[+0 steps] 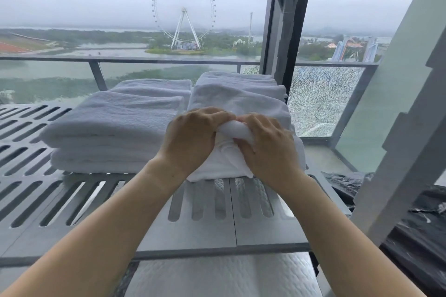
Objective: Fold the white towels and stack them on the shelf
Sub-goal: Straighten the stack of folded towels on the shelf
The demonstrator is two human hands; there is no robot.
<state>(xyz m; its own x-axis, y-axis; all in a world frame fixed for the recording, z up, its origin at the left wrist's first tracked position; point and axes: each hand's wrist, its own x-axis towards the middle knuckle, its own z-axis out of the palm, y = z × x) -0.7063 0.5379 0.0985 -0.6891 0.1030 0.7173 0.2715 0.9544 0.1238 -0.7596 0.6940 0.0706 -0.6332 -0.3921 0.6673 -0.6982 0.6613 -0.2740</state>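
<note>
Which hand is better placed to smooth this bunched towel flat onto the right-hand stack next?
Probably the right hand: it lies over the right stack, gripping the bunched towel. The left hand grips it too, but sits toward the left stack.

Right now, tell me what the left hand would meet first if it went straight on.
The left hand would meet the bunched towel it pinches, then probably the right hand.

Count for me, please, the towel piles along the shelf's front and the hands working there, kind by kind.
Front towel piles: 2, left pile and right pile
Hands: 2, left hand and right hand, both gripping a bunched towel at the right pile's front
Total: 4
</note>
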